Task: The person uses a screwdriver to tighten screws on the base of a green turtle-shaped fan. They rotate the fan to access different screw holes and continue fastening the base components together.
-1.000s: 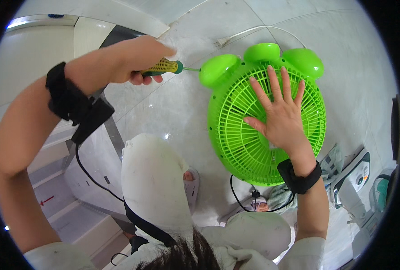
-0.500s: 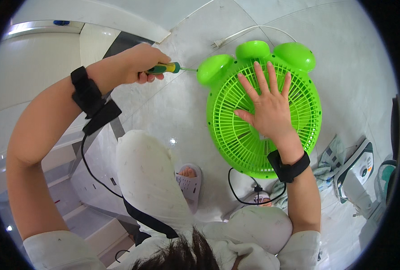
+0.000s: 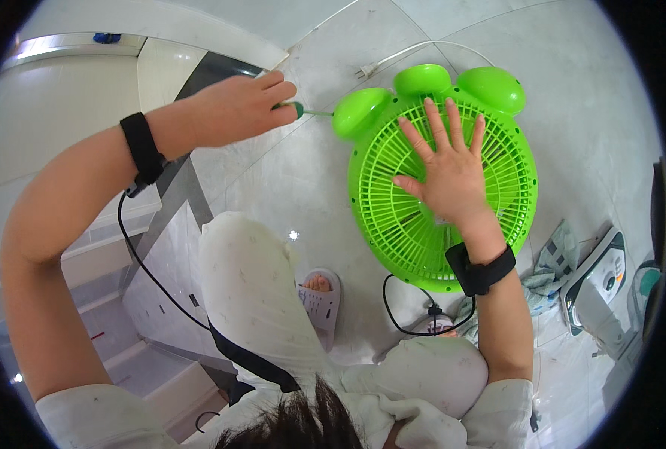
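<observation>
While the right hand [image 3: 452, 176] lies flat, fingers spread, on the green fan [image 3: 441, 168] lying on the floor [image 3: 572, 90], the left hand [image 3: 232, 108] has its fingers wrapped around a screwdriver [image 3: 303, 112], tip at the fan's foot. Grille on; unscrewing looks barely begun.

Home: tiled floor [image 3: 303, 187], slipper [image 3: 319, 303], household fan [image 3: 441, 179].

Bare forearms, a black wristband [image 3: 141, 147] with a trailing black cable [image 3: 149, 273] on each, white trousers, pale slippers.
</observation>
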{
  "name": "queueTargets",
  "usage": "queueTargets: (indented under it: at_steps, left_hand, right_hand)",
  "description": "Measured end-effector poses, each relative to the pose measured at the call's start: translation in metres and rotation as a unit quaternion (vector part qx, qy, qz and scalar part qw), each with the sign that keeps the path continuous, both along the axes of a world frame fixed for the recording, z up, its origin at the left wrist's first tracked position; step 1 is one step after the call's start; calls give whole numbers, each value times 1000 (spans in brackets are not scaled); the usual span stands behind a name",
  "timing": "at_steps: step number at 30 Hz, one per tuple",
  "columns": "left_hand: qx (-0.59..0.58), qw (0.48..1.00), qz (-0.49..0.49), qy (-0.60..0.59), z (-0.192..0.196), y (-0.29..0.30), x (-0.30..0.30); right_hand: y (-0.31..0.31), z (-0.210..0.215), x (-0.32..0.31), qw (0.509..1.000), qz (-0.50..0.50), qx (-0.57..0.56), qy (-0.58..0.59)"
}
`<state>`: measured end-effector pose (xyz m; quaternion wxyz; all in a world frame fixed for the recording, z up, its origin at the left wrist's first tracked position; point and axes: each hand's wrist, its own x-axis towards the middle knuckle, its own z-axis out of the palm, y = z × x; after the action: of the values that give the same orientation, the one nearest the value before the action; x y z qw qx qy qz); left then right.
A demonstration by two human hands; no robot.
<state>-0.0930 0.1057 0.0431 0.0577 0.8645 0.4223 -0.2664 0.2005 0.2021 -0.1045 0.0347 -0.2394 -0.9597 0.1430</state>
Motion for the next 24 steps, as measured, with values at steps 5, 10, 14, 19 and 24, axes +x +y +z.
queueTargets:
  at_steps: [5, 10, 14, 19, 24]
  left_hand:
    - [90, 992, -69, -55, 6, -5, -4]
    - [-1, 875, 483, 32, -7, 8, 7]
    - [81, 914, 351, -187, 3, 6, 14]
    - [-2, 877, 479, -38, 5, -6, 14]
    - [167, 948, 250, -107, 3, -11, 14]
  right_hand:
    - [1, -4, -2, 1000, -2, 15, -19]
    - [1, -3, -1, 1000, 3, 15, -6]
    - [3, -4, -2, 1000, -1, 24, -16]
    - [2, -7, -1, 999, -5, 19, 30]
    - [1, -9, 0, 1000, -4, 22, 12]
